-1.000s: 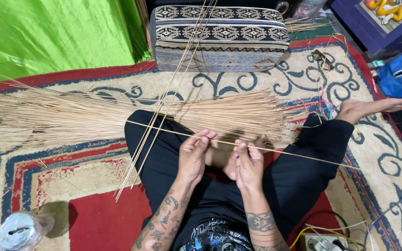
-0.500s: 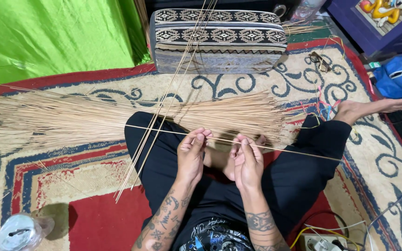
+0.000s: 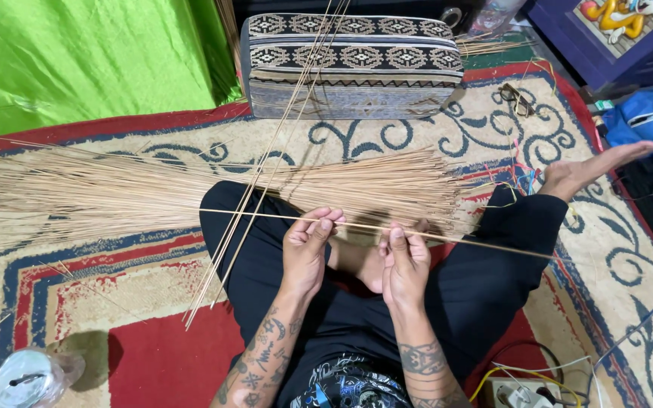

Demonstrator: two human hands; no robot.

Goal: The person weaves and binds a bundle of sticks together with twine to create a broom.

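Little has moved since the earlier frame: the hands stay over the lap and the right hand (image 3: pixel 406 261) has edged slightly along the stick (image 3: pixel 357 225). The left hand (image 3: pixel 307 245) and right hand each keep a pinching grip on that thin stick, which lies crosswise above the crossed legs (image 3: pixel 485 279). Beyond them a bundle (image 3: pixel 190 189) of sticks lies on the rug (image 3: pixel 153 302), near a cushion (image 3: pixel 353 64).
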